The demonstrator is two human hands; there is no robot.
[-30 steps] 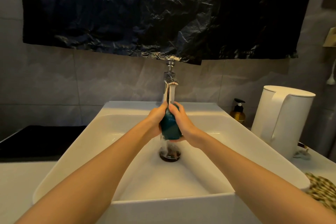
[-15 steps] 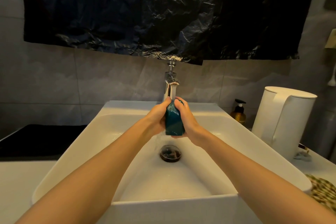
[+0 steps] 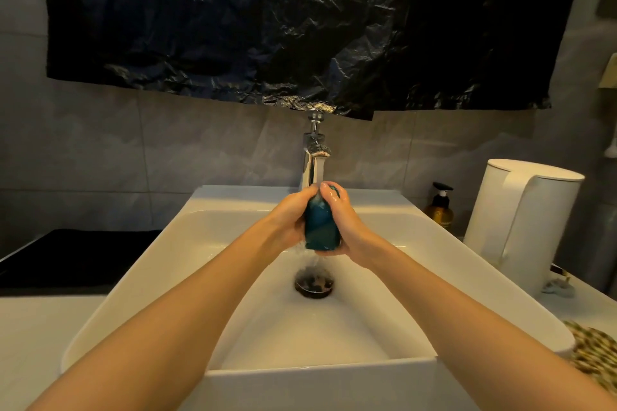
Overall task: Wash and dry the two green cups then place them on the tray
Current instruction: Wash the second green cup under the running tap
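A grey tiled wall hung with a black plastic sheet (image 3: 267, 27) backs the white sink (image 3: 160, 264). We hold the green cup (image 3: 321, 227) under the tap (image 3: 314, 157), above the drain (image 3: 314, 284). Our left hand (image 3: 290, 220) is curled round its left side, and our right hand (image 3: 350, 227) is wrapped round the right, cupping its base. Water runs over the cup and falls toward the drain. On the right stand a soap bottle (image 3: 440, 207) and a white kettle (image 3: 521, 227) — well apart from the cup.
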